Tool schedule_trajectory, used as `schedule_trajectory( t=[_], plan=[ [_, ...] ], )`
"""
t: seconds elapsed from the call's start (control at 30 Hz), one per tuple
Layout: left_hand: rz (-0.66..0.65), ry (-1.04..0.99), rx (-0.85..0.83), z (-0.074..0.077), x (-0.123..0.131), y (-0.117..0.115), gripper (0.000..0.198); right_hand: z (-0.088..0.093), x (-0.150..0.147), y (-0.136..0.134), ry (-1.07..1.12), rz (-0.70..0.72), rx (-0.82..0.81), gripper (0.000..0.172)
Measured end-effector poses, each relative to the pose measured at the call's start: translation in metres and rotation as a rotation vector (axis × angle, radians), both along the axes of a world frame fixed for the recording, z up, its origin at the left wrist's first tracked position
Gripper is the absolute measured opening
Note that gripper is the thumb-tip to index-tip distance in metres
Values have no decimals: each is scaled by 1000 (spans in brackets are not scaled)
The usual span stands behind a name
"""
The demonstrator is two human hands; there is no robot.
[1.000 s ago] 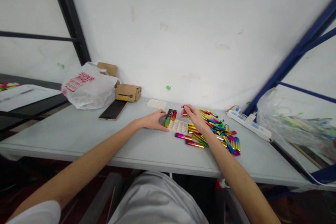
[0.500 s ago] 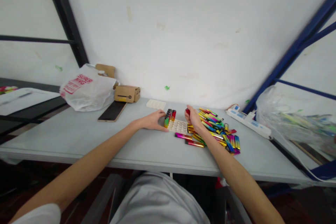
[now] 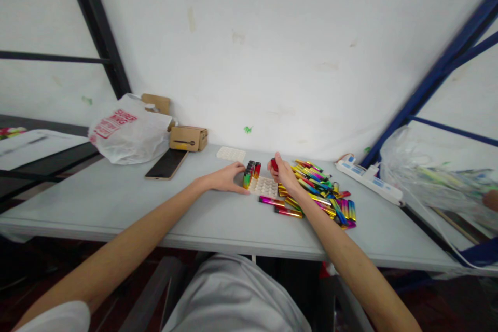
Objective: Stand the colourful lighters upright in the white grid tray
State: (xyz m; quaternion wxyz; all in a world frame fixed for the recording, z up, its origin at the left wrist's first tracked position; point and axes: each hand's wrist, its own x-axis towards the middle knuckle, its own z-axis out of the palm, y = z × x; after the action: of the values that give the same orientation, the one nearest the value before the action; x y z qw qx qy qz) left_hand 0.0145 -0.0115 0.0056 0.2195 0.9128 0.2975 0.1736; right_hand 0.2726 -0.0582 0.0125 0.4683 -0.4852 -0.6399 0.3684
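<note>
A white tray [image 3: 263, 187] with rows of round holes lies on the table. Several shiny lighters [image 3: 247, 180] stand upright along its left side, with a red lighter [image 3: 257, 170] beside them. My left hand [image 3: 225, 178] spans the tray's left end, thumb at the front corner and fingers near the back, gripping it. Over the tray's back right, my right hand [image 3: 282, 173] is closed around a red lighter [image 3: 274, 164], whose lower part the fingers hide. A heap of metallic lighters [image 3: 311, 181] lies right of the tray, partly behind my right wrist.
Another white tray [image 3: 231, 154] lies near the wall. On the left are a phone [image 3: 167, 164], a small cardboard box [image 3: 189, 139] and a white plastic bag [image 3: 130, 132]. A power strip [image 3: 368, 180] runs along the right, near a clear plastic bag [image 3: 431, 176].
My right hand has moved slightly left with the red lighter, from above the heap's edge toward the tray. My left hand has stayed in place.
</note>
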Motion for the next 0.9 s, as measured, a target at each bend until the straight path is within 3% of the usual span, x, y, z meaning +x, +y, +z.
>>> schedule_trajectory(
  t=[0.13,0.37,0.67,0.9],
  plan=[
    [-4,-7,-1,-1,0,1,82,1,1,-1,-20,43,122,73],
    [-3,-6,5,-3,0,2,83,8,8,-6,-302,-65,388,52],
    [-6,-16,4,-4,0,2,85,4,5,-7,-381,-153,383,45],
    [-18,5,16,-1,0,0,82,4,-2,-8,-474,-79,356,40]
  ],
)
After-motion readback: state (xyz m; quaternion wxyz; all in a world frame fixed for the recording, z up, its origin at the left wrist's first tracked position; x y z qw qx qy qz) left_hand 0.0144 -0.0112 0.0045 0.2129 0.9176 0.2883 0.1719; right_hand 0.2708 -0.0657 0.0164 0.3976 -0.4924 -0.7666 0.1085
